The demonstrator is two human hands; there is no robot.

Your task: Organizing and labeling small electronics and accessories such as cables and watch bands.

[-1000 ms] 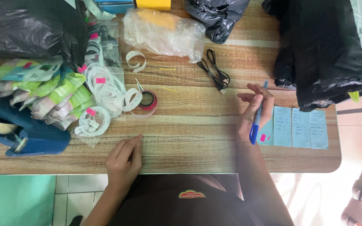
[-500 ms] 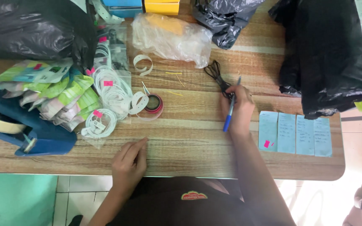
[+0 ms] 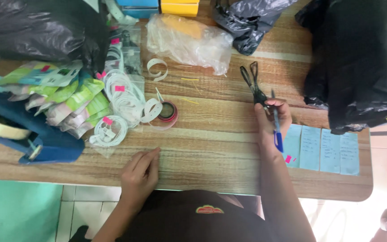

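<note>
**Right hand on the scissors, pen still in its grip**

The right hand (image 3: 272, 118) is curled partly closed around a blue pen (image 3: 277, 130), which runs down along the palm with its blue cap toward the near edge. The fingertips of the same hand reach the black scissors (image 3: 252, 83) at the blade end; the scissors lie flat on the wooden worktop (image 3: 211, 139) with their two thin black loop handles pointing to the far side, the blades closed. Whether the fingers actually pinch the scissors or only touch them cannot be told.

The left hand (image 3: 140, 172) rests palm down at the near edge of the worktop, fingers loosely together and lightly bent, holding nothing.

Just right of the right hand lies a row of pale blue paper slips (image 3: 325, 150), with small pink tabs (image 3: 287, 158) near the leftmost slip. Left of the hands, toward the middle, sits a small roll of red tape (image 3: 168, 111), touching a heap of coiled white cables (image 3: 124, 101) marked with pink stickers. Further left are green and white packets (image 3: 63, 96) and a blue tape dispenser (image 3: 32, 139). On the far side lies a crumpled clear plastic bag (image 3: 189, 42), a black plastic bag (image 3: 247, 22) beside it, and larger black bags (image 3: 359, 62) at the right and far left.
</note>
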